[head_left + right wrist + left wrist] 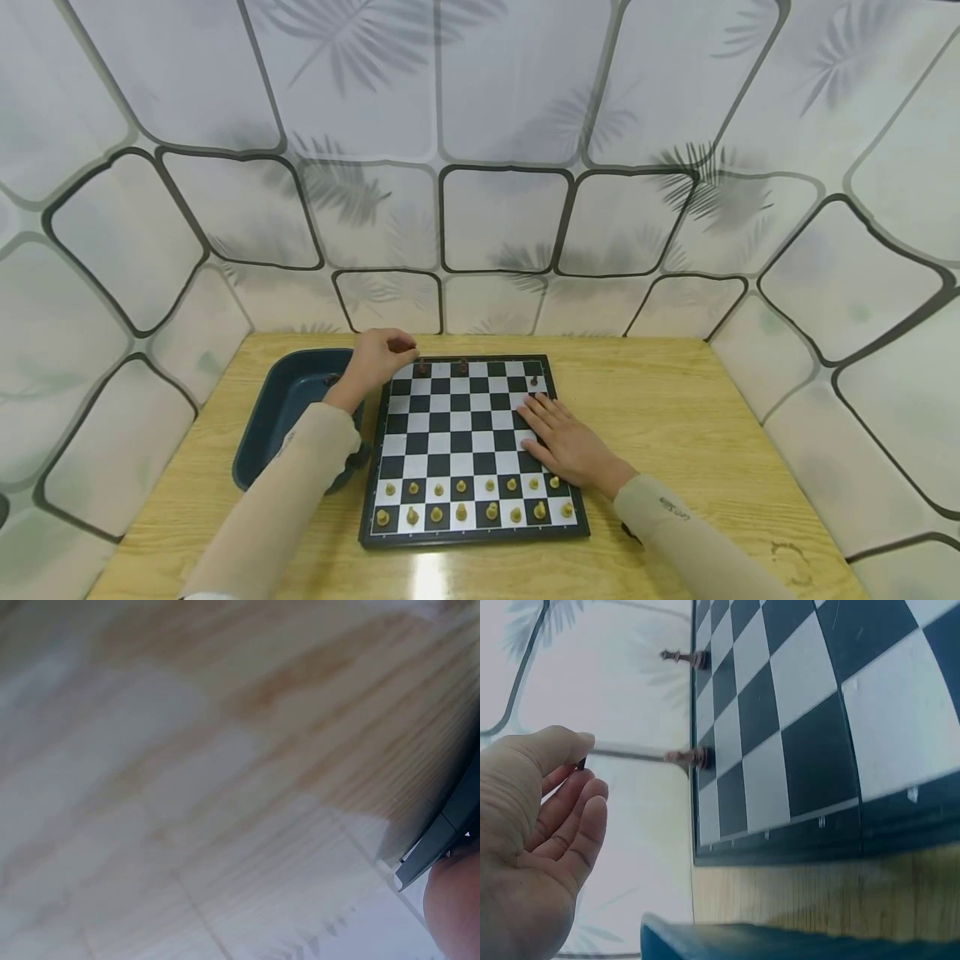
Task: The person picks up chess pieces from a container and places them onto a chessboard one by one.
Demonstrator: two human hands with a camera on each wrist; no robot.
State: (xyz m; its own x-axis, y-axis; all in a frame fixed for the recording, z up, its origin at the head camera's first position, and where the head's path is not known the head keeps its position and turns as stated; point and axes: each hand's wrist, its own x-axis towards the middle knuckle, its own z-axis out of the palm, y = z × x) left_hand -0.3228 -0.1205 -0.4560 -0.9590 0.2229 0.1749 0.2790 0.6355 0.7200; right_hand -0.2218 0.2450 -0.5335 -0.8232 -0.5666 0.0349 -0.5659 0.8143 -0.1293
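Observation:
My left hand point(373, 360) is raised over the far left corner of the chessboard point(471, 421). Between its thumb and fingertips it pinches a small dark chess piece point(581, 762), mostly hidden by the fingers. Two dark reddish chess pieces stand on the far row, one point(422, 368) near that hand and another point(462, 366) further right. My right hand point(564, 437) rests with extended fingers on the board's right side. Just beyond its fingertips is a small dark piece point(534, 381). Gold pieces point(461, 512) fill the two rows nearest me.
A dark blue bin point(253, 442) stands left of the board, partly under my left forearm, with something dark inside. The wooden table point(660, 392) extends to the right. A patterned curtain-like wall point(502, 217) rises behind the table and at both sides.

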